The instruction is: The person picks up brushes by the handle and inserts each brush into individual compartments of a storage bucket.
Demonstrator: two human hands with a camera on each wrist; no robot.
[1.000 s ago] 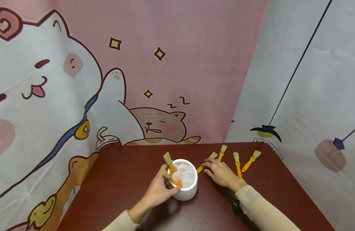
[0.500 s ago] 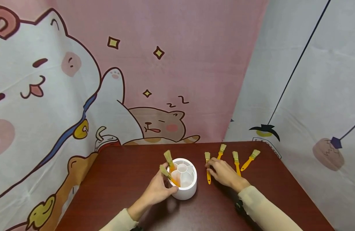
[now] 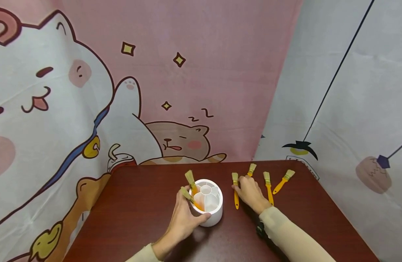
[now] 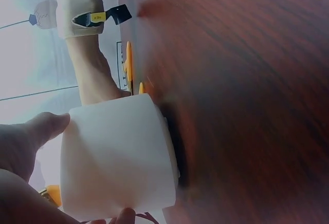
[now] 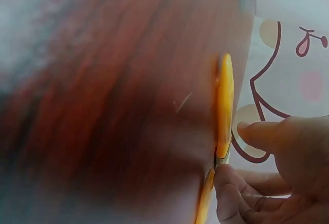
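White compartment holder and six yellow-handled brushes, with two hands, on a dark red-brown table

Holder: one, white, round, divided inside around a small central ring; at the middle of the table, opening upward. Left hand: clamped on the holder's left side, thumb on the near wall, fingers around the far left.

Brushes in holder: two, a far one and a near one, handles in the left-hand compartments, bristles up and leaning left over the rim.

Brushes on table: four, right of the holder, bristles at the far end. First from left, lying just left of the right hand. Second, farthest off, its handle mostly hidden by that hand. Third, right of the hand. Fourth, farthest right, slanting far right.

Right hand: fingers bent, at the second brush; thumb and fingers apart in the wrist view; whether they grip it cannot be told.

Sleeves: cream. Backdrop: pink and white, cartoon animals.
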